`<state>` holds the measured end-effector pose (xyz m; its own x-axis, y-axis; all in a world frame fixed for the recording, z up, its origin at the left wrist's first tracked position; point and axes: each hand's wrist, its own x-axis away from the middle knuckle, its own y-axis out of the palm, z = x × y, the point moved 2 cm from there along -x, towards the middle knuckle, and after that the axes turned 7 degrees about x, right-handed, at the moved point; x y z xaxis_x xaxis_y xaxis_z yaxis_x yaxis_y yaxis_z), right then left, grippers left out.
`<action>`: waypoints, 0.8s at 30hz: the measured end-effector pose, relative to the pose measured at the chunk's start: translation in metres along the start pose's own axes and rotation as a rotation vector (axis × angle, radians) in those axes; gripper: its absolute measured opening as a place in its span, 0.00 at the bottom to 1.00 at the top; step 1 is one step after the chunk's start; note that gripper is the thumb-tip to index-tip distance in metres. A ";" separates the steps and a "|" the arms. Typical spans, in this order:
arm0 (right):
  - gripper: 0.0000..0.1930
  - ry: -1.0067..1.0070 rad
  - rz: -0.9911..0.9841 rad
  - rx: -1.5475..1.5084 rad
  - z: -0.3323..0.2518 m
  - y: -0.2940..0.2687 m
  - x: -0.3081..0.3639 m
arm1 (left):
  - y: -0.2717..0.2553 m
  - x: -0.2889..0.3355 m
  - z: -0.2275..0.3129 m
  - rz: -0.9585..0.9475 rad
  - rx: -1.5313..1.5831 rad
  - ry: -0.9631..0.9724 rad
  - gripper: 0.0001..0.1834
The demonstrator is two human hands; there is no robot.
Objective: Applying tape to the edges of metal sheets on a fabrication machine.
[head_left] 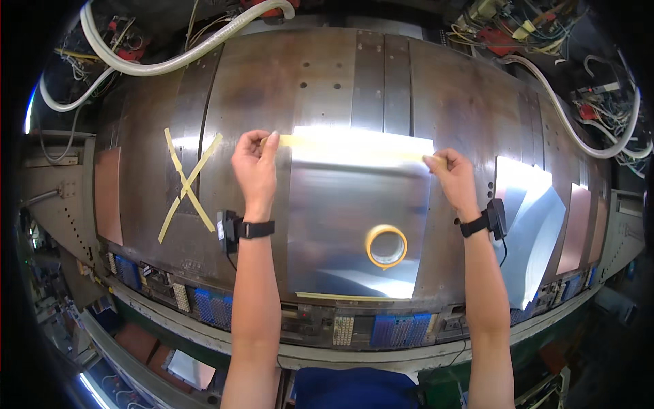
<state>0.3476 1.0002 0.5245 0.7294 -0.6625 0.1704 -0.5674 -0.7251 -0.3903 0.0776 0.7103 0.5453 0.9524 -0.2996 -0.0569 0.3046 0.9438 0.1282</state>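
Thumb and fingers of the left hand [256, 158] and right hand [456, 180] pinch opposite ends of a yellow tape strip [340, 147], stretched across the far part of a shiny metal sheet [334, 218]. A tape roll [370, 249] rests on its near right; a tape cross [185, 184] lies left, fanned sheets [533, 228] right.

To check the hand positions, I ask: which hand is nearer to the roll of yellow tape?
Right. The right hand is beyond the roll of yellow tape and to its right; the left hand is also beyond it, but clearly farther off to its left.
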 end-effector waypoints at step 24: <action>0.30 -0.412 0.150 1.230 0.010 0.124 -0.042 | 0.041 -0.027 -0.092 0.097 -0.854 0.340 0.16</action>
<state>0.2502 0.9403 0.4593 0.8770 -0.4567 -0.1494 -0.0944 0.1413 -0.9855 0.0627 0.7700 0.4611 0.8764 -0.2844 -0.3887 -0.0195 0.7854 -0.6186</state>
